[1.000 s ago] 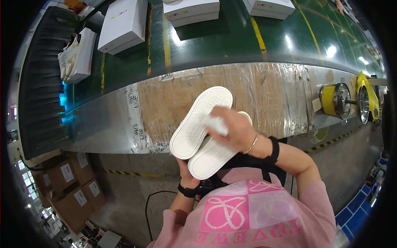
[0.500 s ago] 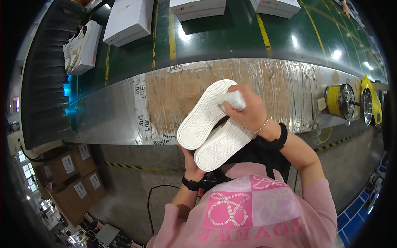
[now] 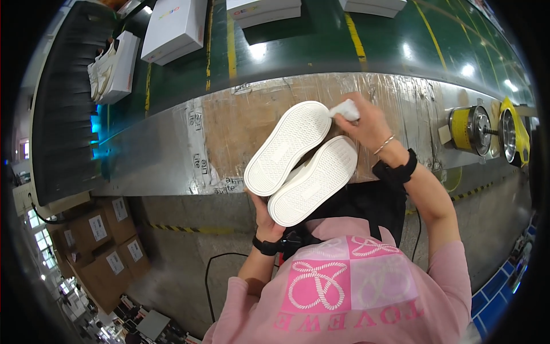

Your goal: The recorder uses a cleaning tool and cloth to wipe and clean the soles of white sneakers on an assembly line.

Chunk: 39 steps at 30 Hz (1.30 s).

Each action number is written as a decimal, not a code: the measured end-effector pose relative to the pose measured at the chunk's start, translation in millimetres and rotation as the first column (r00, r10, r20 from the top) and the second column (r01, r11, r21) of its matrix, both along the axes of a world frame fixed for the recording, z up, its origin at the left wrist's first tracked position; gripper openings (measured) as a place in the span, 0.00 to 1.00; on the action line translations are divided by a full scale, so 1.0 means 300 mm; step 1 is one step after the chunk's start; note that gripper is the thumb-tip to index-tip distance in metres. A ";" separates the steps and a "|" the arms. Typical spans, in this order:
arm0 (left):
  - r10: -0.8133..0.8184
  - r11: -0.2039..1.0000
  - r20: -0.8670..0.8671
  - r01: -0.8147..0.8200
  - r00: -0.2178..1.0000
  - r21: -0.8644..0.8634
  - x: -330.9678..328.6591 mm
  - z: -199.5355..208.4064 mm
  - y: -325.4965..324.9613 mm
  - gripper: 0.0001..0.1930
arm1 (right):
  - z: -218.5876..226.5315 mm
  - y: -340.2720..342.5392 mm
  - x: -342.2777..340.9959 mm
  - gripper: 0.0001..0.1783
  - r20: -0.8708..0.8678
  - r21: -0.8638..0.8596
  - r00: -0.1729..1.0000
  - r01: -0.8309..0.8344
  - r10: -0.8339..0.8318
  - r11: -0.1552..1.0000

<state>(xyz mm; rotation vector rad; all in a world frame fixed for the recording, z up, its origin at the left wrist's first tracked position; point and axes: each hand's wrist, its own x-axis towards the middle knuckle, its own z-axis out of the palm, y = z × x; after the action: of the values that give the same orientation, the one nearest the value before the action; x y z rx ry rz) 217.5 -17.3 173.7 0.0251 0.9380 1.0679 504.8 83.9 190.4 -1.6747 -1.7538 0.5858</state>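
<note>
A pair of white shoes, soles up, is held side by side over the cardboard-covered bench. The left shoe point(image 3: 286, 148) reaches a little farther out than the right shoe point(image 3: 312, 180). Beneath their heel ends my left hand point(image 3: 265, 221) grips the pair; most of its fingers are hidden behind the shoes. In my right hand point(image 3: 366, 123) is a crumpled white cloth point(image 3: 347, 110), pinched at the fingertips. The cloth is at the right edge of the left shoe's toe, above the right shoe's toe.
Cardboard under clear film point(image 3: 229, 126) covers the metal bench. Beyond runs a green conveyor point(image 3: 321, 49) with white shoeboxes point(image 3: 175, 28) and a box with white shoes point(image 3: 103, 71) at far left. A metal pot with a yellow label point(image 3: 470, 131) stands right. Brown cartons point(image 3: 103, 246) are stacked lower left.
My right hand with the cloth has moved off the left sole, out and to the right, uncovering the right shoe's toe. My left hand still holds the shoes.
</note>
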 end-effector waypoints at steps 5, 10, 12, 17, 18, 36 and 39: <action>-0.017 0.999 -0.001 0.017 1.000 0.036 0.008 -0.004 0.018 0.40 | 0.117 -0.143 0.244 0.19 -0.144 -0.035 0.956 0.252 -0.254 0.967; 0.007 0.999 -0.030 -0.005 1.000 0.052 0.013 0.011 0.021 0.39 | 0.318 -0.323 0.580 0.17 0.205 0.504 0.776 0.438 -0.596 0.744; 0.003 0.998 -0.009 -0.003 1.000 0.067 0.015 0.009 0.020 0.39 | 0.397 -0.393 0.732 0.18 0.281 0.646 0.613 0.448 -0.738 0.618; 0.007 0.999 0.078 -0.011 0.997 0.045 0.000 -0.020 0.017 0.39 | 0.480 -0.568 1.083 0.22 0.331 0.579 0.332 0.668 -0.884 0.467; 0.019 0.999 0.077 -0.021 0.997 0.033 -0.002 -0.027 0.015 0.39 | 0.473 -0.587 1.127 0.24 0.469 0.481 0.236 0.740 -0.851 0.470; 0.027 0.997 -0.120 -0.018 0.992 0.076 -0.002 -0.055 0.005 0.38 | 0.392 -0.530 1.190 0.29 0.538 0.297 0.401 0.733 -0.741 0.612; 0.022 0.997 -0.099 -0.015 0.995 0.069 -0.011 -0.061 -0.001 0.39 | 0.457 -0.528 1.199 0.30 0.451 0.163 0.577 0.697 -0.681 0.698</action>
<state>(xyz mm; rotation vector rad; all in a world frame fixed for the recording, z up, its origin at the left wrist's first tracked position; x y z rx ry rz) 214.3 -17.5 155.4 0.1273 0.9926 1.1242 864.4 -74.5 327.5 -2.4787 -1.1769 -0.2022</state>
